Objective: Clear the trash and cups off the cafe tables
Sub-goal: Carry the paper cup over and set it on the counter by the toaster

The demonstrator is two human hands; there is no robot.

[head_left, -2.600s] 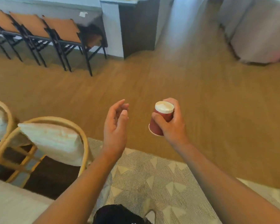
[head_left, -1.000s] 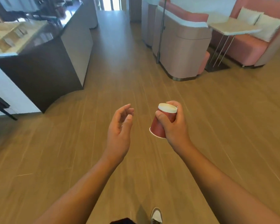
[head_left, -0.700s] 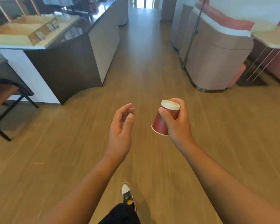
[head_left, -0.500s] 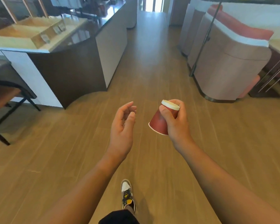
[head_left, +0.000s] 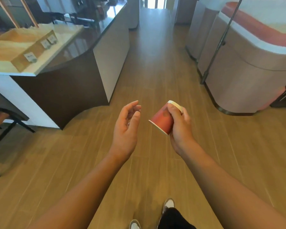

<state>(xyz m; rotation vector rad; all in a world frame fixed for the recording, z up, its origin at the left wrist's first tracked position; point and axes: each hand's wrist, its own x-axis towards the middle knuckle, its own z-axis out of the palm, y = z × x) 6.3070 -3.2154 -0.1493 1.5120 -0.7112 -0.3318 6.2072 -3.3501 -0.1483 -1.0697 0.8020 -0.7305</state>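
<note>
I have both bare arms reaching out ahead over a wood-plank floor (head_left: 147, 71); the right hand (head_left: 180, 128) is wrapped round a red paper cup (head_left: 162, 119), with the thumb across its near side and the fingers curled over its far side and its pale narrow end; the cup is carried in the air at mid-frame, tipped over, so its wider white-rimmed mouth points down and to the left while the pale end sits up under the fingertips; I cannot see into the cup from here; the left hand (head_left: 126, 129) hangs just beside the cup without touching it, palm turned inward toward it, fingers loosely bent and holding nothing; on my left stands a dark-fronted counter (head_left: 73, 83) with a glossy top, and a light wooden display tray (head_left: 23, 45) with small labels rests on its near end; part of a dark-framed chair (head_left: 5, 118) shows at the left edge; on my right a curved beige booth wall (head_left: 246, 80) with a coral cushion top stands beside a slanting metal pole (head_left: 220, 45); at the bottom edge I make out two pale shoes (head_left: 168, 204) and a dark trouser leg.
</note>
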